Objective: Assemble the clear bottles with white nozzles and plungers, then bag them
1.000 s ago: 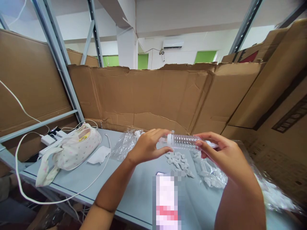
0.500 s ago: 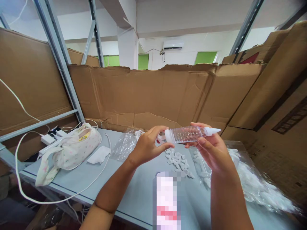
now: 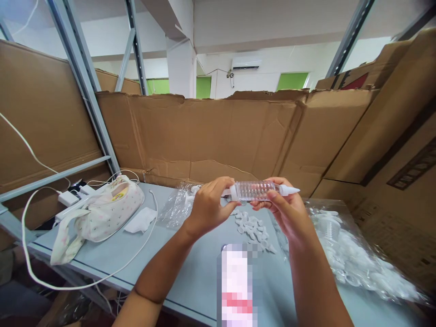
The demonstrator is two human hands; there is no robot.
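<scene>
I hold a clear ribbed plastic tube (image 3: pixel 254 190) with a white pointed tip level above the grey table (image 3: pixel 170 268). My right hand (image 3: pixel 286 209) grips its right half from below, fingers curled round it. My left hand (image 3: pixel 209 204) is closed on the tube's left end, pinching the white cap there. Under the tube lies a small heap of white plastic pieces (image 3: pixel 254 229) on the table.
A floral cloth bag (image 3: pixel 102 213) with white cables (image 3: pixel 68 272) and a charger (image 3: pixel 68 198) lies at left. A crumpled clear bag (image 3: pixel 177 204) sits behind my left hand. A big clear bag of white parts (image 3: pixel 354 259) fills the right. Cardboard walls (image 3: pixel 211 136) surround the table.
The tube has been turned and lifted, its pointed tip swinging out to the right, then drawn slightly left. My right hand shifted from covering the tube's top to holding it from below.
</scene>
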